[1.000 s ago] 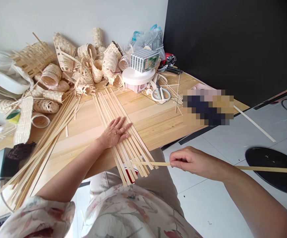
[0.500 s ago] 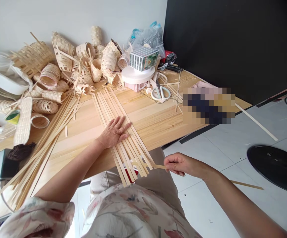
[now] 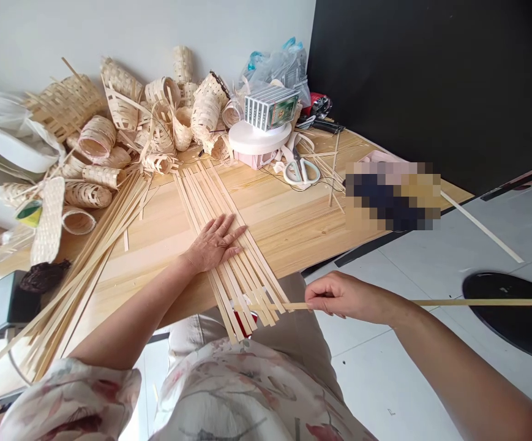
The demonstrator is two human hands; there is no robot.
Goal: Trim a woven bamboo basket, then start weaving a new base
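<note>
Flat on the table, my left hand (image 3: 215,244) presses with spread fingers on a row of pale bamboo strips (image 3: 242,278) lying side by side. Their near ends jut past the table edge over my lap. To the right of these ends, my right hand (image 3: 334,294) is closed around a single crosswise bamboo strip (image 3: 477,302). That strip's left end passes in among the near ends of the row; its right end stretches out over the floor behind my forearm. Exactly how it threads through the row is too fine to make out.
Several woven baskets (image 3: 98,136) are heaped at the back left. A bundle of long loose strips (image 3: 86,263) lies on the left. Scissors (image 3: 302,171) rest near a round white stand (image 3: 259,139) bearing a boxed stack (image 3: 272,107). A black round base (image 3: 518,331) stands on the floor at right.
My right hand has risen slightly, and the strip in it has swung up at its right end to lie nearly level. My left hand stays on the row.
</note>
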